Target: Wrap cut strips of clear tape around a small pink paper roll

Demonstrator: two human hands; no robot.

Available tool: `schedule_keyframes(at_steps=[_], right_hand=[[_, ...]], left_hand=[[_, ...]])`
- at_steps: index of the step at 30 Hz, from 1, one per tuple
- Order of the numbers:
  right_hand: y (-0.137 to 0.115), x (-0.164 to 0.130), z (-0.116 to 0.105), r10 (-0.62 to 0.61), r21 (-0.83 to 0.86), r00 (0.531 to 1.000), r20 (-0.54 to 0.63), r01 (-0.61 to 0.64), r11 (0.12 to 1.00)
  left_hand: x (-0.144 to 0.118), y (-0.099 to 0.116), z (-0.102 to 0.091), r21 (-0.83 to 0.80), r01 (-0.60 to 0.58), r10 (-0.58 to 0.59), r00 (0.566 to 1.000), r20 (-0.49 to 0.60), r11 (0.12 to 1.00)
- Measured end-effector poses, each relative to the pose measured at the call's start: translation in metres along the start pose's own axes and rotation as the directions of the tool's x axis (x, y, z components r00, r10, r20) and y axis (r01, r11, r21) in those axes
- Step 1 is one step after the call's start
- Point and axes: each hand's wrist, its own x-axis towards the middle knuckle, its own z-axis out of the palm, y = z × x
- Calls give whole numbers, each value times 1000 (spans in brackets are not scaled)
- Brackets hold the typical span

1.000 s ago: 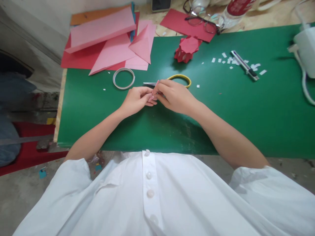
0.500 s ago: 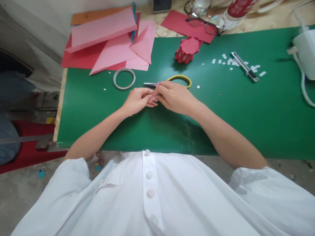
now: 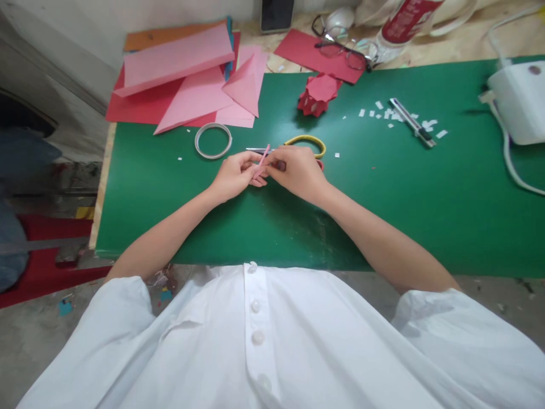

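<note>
Both hands meet at mid-table, left hand and right hand pinching a small pink strip, still being folded; a finished red paper model sits farther off

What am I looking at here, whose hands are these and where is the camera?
The camera sits on a person's head, looking down past their white shirt at their own bare hands. The left hand and right hand meet over a green mat and pinch a thin pink paper strip. Just behind them lie scissors with yellow handles and a tape ring. Farther back are pink and red paper sheets, a red folded paper shape, a utility knife and glasses.
</note>
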Motion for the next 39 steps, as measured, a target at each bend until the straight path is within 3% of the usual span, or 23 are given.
schedule_keyframes(at_steps=[5, 11, 19, 25, 33, 39], right_hand=[[-3, -2, 3, 127, -31, 991, -37, -128, 991], [-6, -9, 14, -62, -236, 997, -43, 50, 971], [0, -10, 18, -136, -30, 981, -137, 133, 991], [4, -7, 20, -179, 5, 976, -120, 181, 983], [9, -14, 19, -134, 112, 984, -118, 148, 983], [12, -22, 12, -198, 185, 978, -61, 206, 961]], left_hand=[[3, -5, 2, -7, -87, 87, 995, -48, 996], [4, -11, 0, 42, -191, 193, 980, -40, 981], [4, -13, -2, 39, -195, 195, 981, 2, 980], [5, -12, -2, 16, -139, 139, 990, 29, 990], [-1, -6, 7, -21, -66, 65, 998, -14, 998], [-4, -7, 9, -4, -54, 55, 997, 63, 999]])
